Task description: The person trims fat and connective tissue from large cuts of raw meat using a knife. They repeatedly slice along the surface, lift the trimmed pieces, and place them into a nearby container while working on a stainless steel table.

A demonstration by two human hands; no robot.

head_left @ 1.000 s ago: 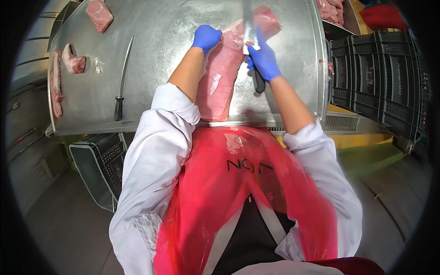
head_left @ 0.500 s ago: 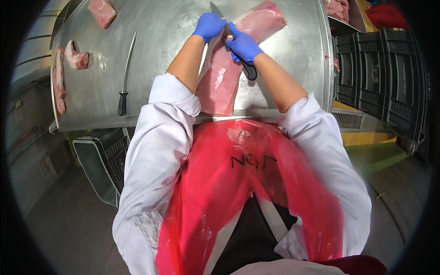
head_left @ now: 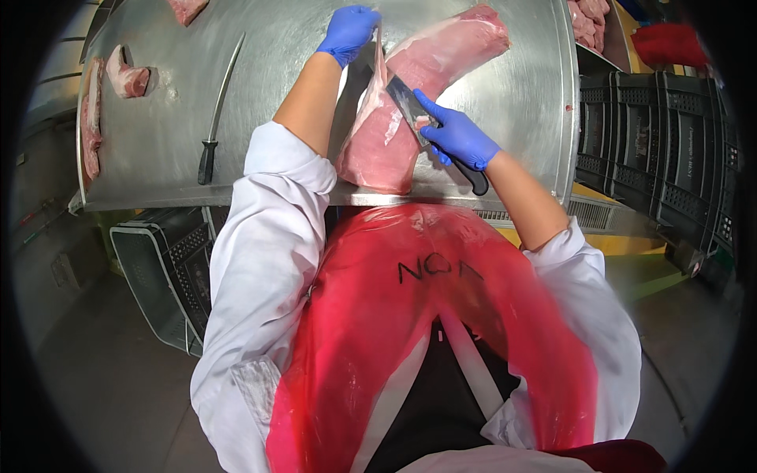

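Observation:
A long pink loin of meat lies across the metal table, its near end by the front edge. My left hand, in a blue glove, is closed on a thin strip of fat or membrane and holds it up off the loin's left side. The strip's lower end still joins the loin. My right hand, also gloved, grips the black handle of a knife. Its blade points up and left across the loin, next to the foot of the strip. A small scrap of meat seems to cling near the blade's heel.
A sharpening steel lies on the table to the left. Beyond it are a curved meat piece, a long strip of meat and another chunk. Dark crates stand right; a grey crate sits lower left.
My right hand has drawn the knife back toward the lower right. My left hand has shifted slightly left and up, and the strip now stands stretched up from the loin.

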